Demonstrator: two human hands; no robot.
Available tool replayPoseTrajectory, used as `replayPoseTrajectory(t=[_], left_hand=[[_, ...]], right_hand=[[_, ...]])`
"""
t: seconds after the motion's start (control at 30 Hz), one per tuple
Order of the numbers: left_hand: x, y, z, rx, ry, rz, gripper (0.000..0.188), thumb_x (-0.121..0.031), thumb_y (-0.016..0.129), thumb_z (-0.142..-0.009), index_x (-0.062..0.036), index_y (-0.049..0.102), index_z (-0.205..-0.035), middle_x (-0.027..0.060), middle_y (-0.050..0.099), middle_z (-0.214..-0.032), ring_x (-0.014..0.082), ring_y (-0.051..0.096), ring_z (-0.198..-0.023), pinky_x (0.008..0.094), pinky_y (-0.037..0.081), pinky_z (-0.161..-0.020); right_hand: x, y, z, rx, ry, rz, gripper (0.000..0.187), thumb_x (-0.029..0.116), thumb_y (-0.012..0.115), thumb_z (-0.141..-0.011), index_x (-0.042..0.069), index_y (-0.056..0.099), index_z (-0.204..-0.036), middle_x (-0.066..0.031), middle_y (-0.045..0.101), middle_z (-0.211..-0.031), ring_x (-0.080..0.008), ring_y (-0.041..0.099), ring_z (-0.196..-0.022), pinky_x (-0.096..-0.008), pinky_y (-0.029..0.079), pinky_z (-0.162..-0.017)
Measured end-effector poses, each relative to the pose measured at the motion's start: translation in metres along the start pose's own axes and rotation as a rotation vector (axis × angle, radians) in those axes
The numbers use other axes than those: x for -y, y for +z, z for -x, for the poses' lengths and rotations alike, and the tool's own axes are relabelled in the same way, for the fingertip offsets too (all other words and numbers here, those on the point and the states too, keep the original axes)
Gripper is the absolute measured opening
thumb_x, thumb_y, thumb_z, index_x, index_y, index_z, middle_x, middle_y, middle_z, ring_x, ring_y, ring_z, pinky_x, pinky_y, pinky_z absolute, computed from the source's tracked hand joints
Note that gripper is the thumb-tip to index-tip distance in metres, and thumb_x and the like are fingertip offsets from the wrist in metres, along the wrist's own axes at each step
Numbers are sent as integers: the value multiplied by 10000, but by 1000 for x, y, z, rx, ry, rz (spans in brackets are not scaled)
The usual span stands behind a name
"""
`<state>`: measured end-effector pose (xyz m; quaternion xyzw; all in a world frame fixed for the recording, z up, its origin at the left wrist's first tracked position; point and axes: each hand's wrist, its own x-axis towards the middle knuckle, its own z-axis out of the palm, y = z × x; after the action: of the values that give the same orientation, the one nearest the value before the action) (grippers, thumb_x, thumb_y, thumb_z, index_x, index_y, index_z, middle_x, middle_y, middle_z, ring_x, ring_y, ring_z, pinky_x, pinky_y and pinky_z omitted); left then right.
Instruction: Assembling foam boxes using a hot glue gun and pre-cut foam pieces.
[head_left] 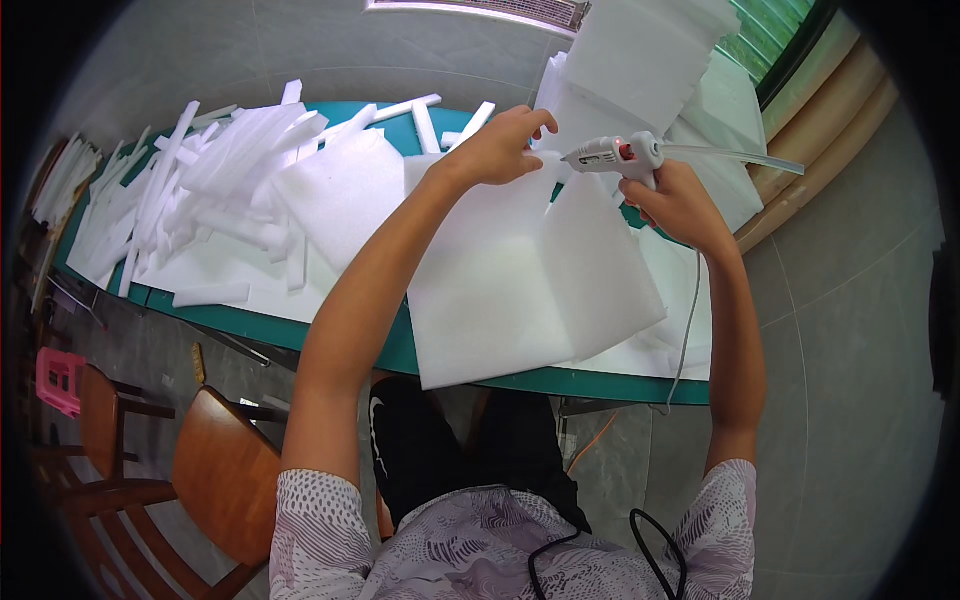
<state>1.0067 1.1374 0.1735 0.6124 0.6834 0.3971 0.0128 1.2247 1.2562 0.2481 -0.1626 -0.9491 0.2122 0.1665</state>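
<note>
**Glue gun (618,155) at the foam's far edge**

My right hand (675,205) is wrapped round its handle, nozzle turned left, seemingly to face the edge by my left hand (510,145). Those fingers curve at that edge, probably steadying it; I can't tell whether they pinch. The folded foam piece (490,300) sits before me on the green table (250,325), probably for easy reach. Foam strips (240,170) lie heaped leftward.
</note>
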Motion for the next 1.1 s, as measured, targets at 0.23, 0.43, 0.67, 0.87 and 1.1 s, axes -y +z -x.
replayPoseTrajectory(t=[0.23, 0.43, 0.67, 0.87, 1.1], left_hand=[[0, -1, 1, 11, 1, 11, 412, -57, 685, -816, -106, 538, -1198, 130, 549, -1097, 248, 624, -940, 343, 516, -827], [-1, -1, 0, 10, -15, 5, 411, -65, 685, -816, -108, 538, -1198, 128, 548, -1099, 248, 621, -936, 339, 518, -833], [-2, -2, 1, 13, -22, 19, 412, -73, 690, -813, -115, 544, -1196, 120, 548, -1094, 241, 612, -940, 333, 513, -832], [0, -4, 2, 9, -22, 21, 396, -75, 692, -815, -106, 555, -1185, 127, 555, -1096, 245, 614, -943, 336, 513, -834], [-4, -6, -1, 31, -37, 25, 331, -77, 700, -812, -59, 583, -1122, 148, 583, -1086, 279, 602, -975, 341, 494, -878]], right_hand=[[-1, 2, -1, -12, 16, 60, 356, 256, 587, -778, -100, 600, -785, -171, 549, -581, -269, 539, -523, -386, 436, -559], [2, 3, 0, -29, 10, 95, 361, 261, 590, -784, -100, 605, -789, -195, 566, -604, -303, 553, -536, -403, 440, -574], [6, 7, 2, -28, 10, 27, 310, 231, 591, -793, -76, 630, -789, -158, 587, -583, -257, 583, -529, -381, 455, -573], [16, 7, 8, -41, 29, -86, 277, 198, 586, -828, -70, 632, -881, -107, 629, -677, -166, 622, -573, -308, 488, -571], [-8, 33, 12, -370, 71, -388, 317, 236, 675, -813, -64, 630, -907, -113, 642, -759, -152, 663, -668, -276, 528, -622]])
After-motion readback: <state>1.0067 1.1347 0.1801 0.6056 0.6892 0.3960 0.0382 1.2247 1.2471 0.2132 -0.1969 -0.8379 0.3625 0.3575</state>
